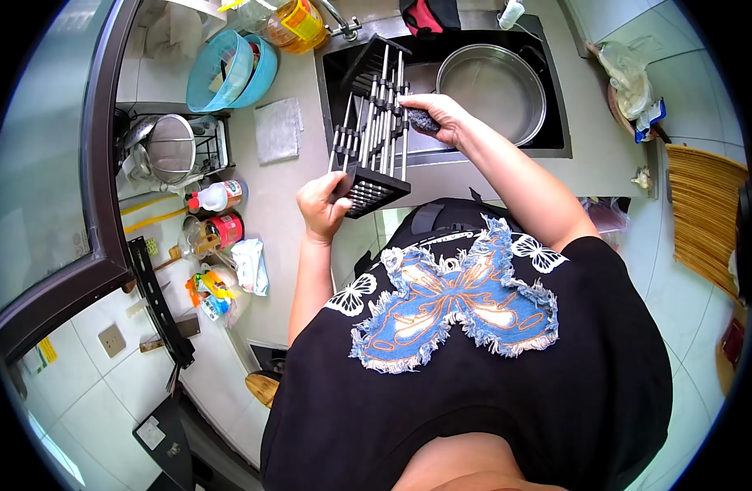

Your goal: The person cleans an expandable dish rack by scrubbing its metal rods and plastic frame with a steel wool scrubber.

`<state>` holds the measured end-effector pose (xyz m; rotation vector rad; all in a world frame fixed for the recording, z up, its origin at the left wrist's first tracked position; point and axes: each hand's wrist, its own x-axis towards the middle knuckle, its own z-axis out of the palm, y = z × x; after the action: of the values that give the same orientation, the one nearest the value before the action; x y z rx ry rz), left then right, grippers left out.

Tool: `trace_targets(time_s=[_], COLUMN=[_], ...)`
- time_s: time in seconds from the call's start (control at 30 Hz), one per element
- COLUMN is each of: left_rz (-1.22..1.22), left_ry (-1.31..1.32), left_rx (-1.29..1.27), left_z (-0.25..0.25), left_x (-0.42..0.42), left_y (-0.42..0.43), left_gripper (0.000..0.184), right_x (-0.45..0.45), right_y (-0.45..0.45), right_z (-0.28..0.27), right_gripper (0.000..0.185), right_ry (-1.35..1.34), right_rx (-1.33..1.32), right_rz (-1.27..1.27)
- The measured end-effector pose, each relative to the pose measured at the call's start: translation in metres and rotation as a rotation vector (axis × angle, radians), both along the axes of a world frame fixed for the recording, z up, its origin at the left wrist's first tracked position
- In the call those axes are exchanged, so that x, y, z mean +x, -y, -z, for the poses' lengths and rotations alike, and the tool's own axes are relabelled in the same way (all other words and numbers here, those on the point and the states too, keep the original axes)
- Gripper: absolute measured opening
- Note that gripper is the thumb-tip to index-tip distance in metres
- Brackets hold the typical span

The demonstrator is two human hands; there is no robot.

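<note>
A rack of metal rods between black perforated end plates [380, 123] is held tilted over the left part of the black sink [337, 82]. My left hand [323, 204] grips its lower end plate, with the thumb on the plate. My right hand [441, 119] is closed round a dark grey scouring pad [423, 121], which rests against the rods on the rack's right side. Right of it, a large round metal pan [490, 94] sits in the sink, partly behind a dark handle-like edge.
A grey cloth [279, 131] lies on the counter left of the sink. Blue baskets [220, 74], an oil bottle [298, 24] and the faucet [343, 29] stand behind. A dish rack [220, 143], bottles [220, 196] and a red-labelled jar [225, 231] line the left side.
</note>
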<state>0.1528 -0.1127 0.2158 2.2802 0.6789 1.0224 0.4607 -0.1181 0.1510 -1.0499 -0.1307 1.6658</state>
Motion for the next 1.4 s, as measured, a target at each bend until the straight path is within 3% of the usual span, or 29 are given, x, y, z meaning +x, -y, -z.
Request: trace_targets(time_s=[0.03, 0.13, 0.2, 0.23, 0.27, 0.37, 0.43, 0.57, 0.6, 0.67, 0.8, 0.87, 0.93, 1.0, 1.07, 1.23, 1.3, 1.33, 1.4], left_rz=[0.000, 0.194, 0.034, -0.012, -0.026, -0.096, -0.257, -0.466, -0.468, -0.466, -0.530, -0.552, -0.547, -0.567, -0.596, -0.663, -0.655, -0.658, -0.592], left_ry=[0.002, 0.164, -0.090, -0.168, -0.037, -0.004, 0.150, 0.149, 0.169, 0.190, 0.016, -0.099, -0.107, -0.196, -0.235, -0.312, -0.437, -0.438, -0.358], left_rx=[0.001, -0.361, -0.907, -0.844, -0.964, -1.020, -1.057, -0.922, -0.909, -0.980, -0.878, -0.754, -0.709, -0.528, -0.479, -0.313, -0.145, -0.143, 0.204], left_z=[0.002, 0.009, 0.013, 0.009, 0.016, 0.030, 0.038, 0.034, 0.034, 0.036, 0.017, 0.000, -0.006, -0.008, -0.011, -0.018, -0.020, -0.014, 0.007], left_x=[0.000, 0.001, 0.003, 0.013, 0.020, 0.034, 0.043, 0.043, 0.040, 0.026, 0.018, 0.020, 0.021, 0.021, 0.021, 0.023, 0.020, 0.017, 0.010], left_y=[-0.002, -0.006, -0.004, 0.001, 0.004, 0.006, 0.005, 0.001, -0.002, -0.009, -0.011, -0.006, -0.001, 0.003, 0.011, 0.020, 0.023, 0.020, 0.013], left_gripper=[0.045, 0.046, 0.040, 0.032, 0.028, 0.030, 0.034, 0.047, 0.047, 0.048, 0.052, 0.052, 0.053, 0.052, 0.051, 0.053, 0.039, 0.039, 0.048], right_x=[-0.004, -0.010, -0.016, -0.017, -0.016, -0.017, -0.019, -0.005, 0.002, 0.022, 0.026, 0.019, 0.026, 0.043, 0.044, 0.016, 0.032, 0.039, 0.043], right_y=[0.000, 0.001, 0.001, 0.001, 0.002, 0.004, 0.004, 0.000, -0.001, -0.004, -0.016, -0.018, -0.032, -0.038, -0.028, 0.001, -0.002, -0.003, -0.003], right_z=[-0.004, -0.008, -0.002, -0.002, -0.002, -0.012, -0.024, -0.038, -0.042, -0.041, -0.077, -0.086, -0.063, -0.050, -0.038, -0.044, -0.041, -0.042, -0.058], right_gripper=[0.018, 0.022, 0.017, 0.017, 0.016, 0.021, 0.029, 0.035, 0.030, 0.024, 0.018, 0.017, 0.014, 0.011, 0.010, 0.018, 0.016, 0.015, 0.013], right_ry=[-0.020, 0.153, 0.187, 0.214, 0.240, 0.398, 0.545, 0.667, 0.927, 1.047, 1.539, 1.434, 1.667, 1.864, 1.740, 1.468, 1.556, 1.546, 1.563], right_rx=[0.092, 0.119, 0.088, 0.087, 0.084, 0.126, 0.177, 0.345, 0.248, 0.245, 0.634, 0.861, 1.032, 0.841, 0.625, 0.890, 0.752, 0.662, 0.641], right_rz=[0.049, 0.061, 0.157, 0.183, 0.210, 0.162, 0.122, 0.102, 0.166, 0.254, 0.352, 0.129, 0.012, 0.135, 0.187, -0.049, 0.038, 0.080, 0.269])
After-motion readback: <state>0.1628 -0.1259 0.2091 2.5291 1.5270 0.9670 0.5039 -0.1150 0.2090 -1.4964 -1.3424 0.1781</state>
